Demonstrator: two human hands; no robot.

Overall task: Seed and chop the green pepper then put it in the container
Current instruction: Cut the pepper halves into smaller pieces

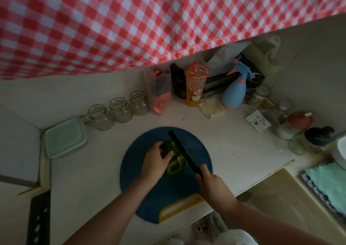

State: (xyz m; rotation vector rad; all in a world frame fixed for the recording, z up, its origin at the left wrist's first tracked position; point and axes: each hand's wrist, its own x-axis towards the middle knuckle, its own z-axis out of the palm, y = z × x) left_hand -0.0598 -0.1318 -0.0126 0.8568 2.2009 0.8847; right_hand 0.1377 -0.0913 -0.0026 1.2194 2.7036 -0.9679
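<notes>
Two hands: both are working over the round blue cutting board, which is lying on the white table.
Hold, left: the left hand is pressing down on the green pepper, with its fingers curled over the far end and clamping it.
Hold, right: the right hand is gripping the handle of the black knife, with its fingers wrapped round it.
Blade: it is slanting away and to the left, running along the right side of the pepper.
Pepper position: it is sitting near the middle of the board, cut open, with a ring-shaped cut end facing the person.
Container position: the pale green container is sitting on the table to the left of the board, apart from it.
Back row: three clear glass jars are standing side by side behind the container.
</notes>
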